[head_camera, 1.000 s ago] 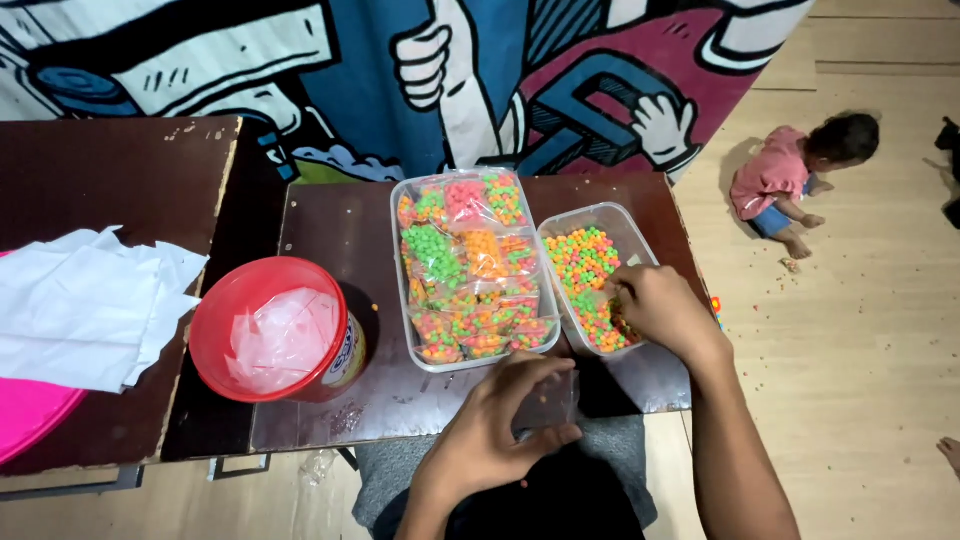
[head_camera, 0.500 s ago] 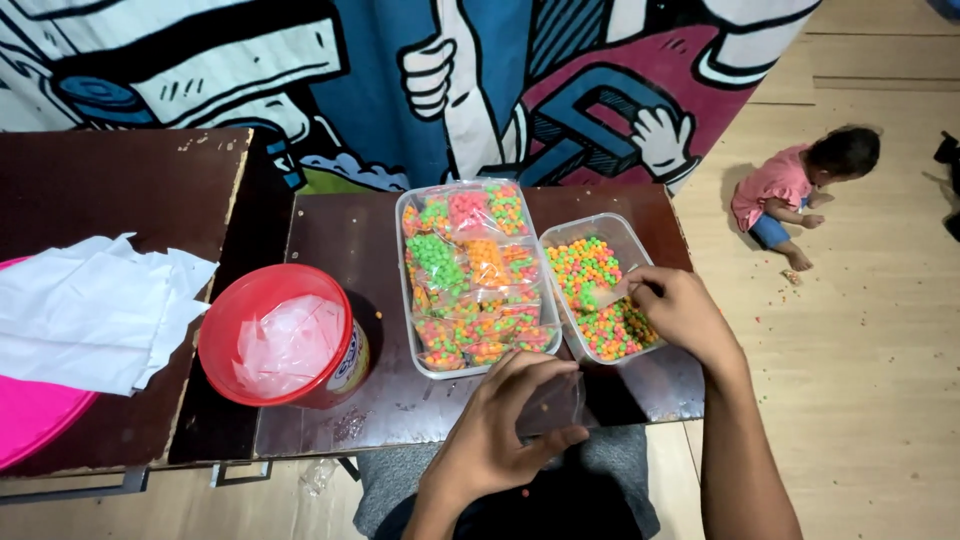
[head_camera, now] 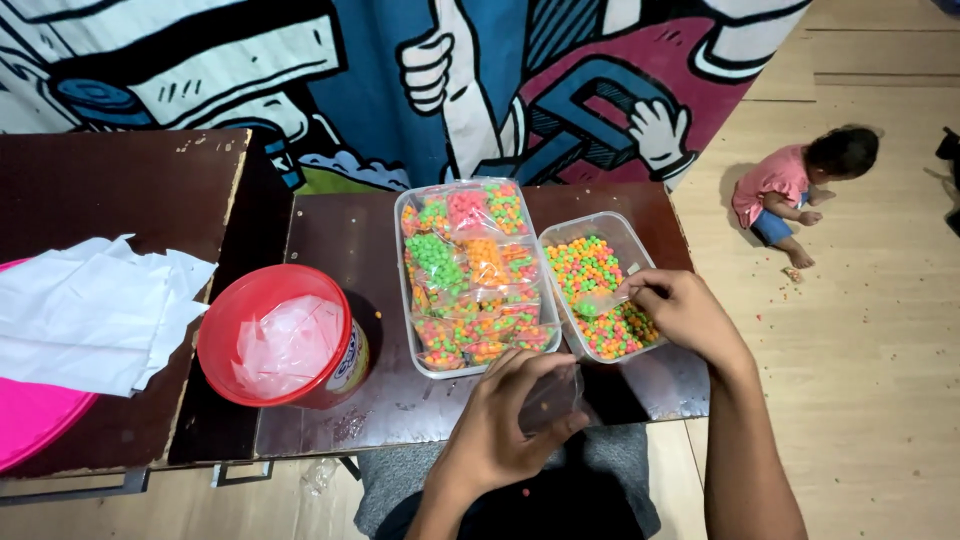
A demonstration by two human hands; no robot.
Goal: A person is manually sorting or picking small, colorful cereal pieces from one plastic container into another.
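Note:
My right hand [head_camera: 682, 314] rests on the near right rim of a small clear tub [head_camera: 632, 236] of loose multicoloured candy balls, pinching a clear scoop [head_camera: 602, 300] that lies in the candy. My left hand [head_camera: 500, 420] is at the table's front edge, fingers closed around a small clear plastic bag [head_camera: 553, 393]. Left of the small tub stands a larger clear tub [head_camera: 404, 262] packed with several filled bags of green, orange and pink candy.
A red bucket [head_camera: 228, 312] with clear bags inside stands on the dark brown table [head_camera: 340, 240]. White sheets [head_camera: 90, 310] and a pink lid [head_camera: 25, 420] lie on the left table. A small child [head_camera: 795, 180] sits on the wooden floor at right, with scattered candy nearby.
My right hand has slid slightly back toward the near right rim of the small tub. The view has shifted a little; my left hand still holds the bag.

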